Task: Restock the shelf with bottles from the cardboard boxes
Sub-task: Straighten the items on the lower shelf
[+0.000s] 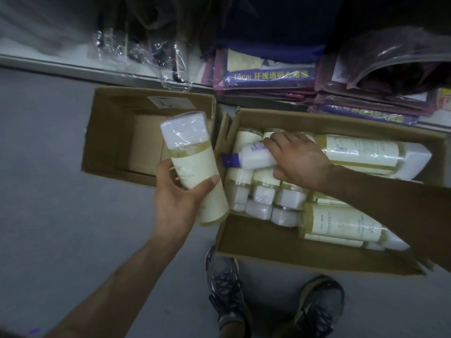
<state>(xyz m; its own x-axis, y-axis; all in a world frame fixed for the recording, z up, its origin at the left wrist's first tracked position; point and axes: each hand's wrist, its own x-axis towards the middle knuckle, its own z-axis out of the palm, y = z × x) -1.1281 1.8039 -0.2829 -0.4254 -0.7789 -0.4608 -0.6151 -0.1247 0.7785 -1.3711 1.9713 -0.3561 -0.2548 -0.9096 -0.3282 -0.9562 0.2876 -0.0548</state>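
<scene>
My left hand (180, 193) grips a tall pale-yellow bottle (192, 164) with a white cap, held above the gap between two cardboard boxes. My right hand (297, 159) reaches into the right box (268, 252) and grips a small white bottle with a purple cap (249, 157), which lies on top of the others. Several wrapped pale-yellow bottles (341, 223) fill that box, some lying flat, some cap up. The left box (109, 132) holds only a flat cardboard insert.
Both boxes stand on a grey floor (48, 191) against the low shelf edge (73, 67). Purple packaged goods (266, 76) and clear-wrapped items (170, 59) are stacked on the shelf. My shoes (227, 289) are just below the right box.
</scene>
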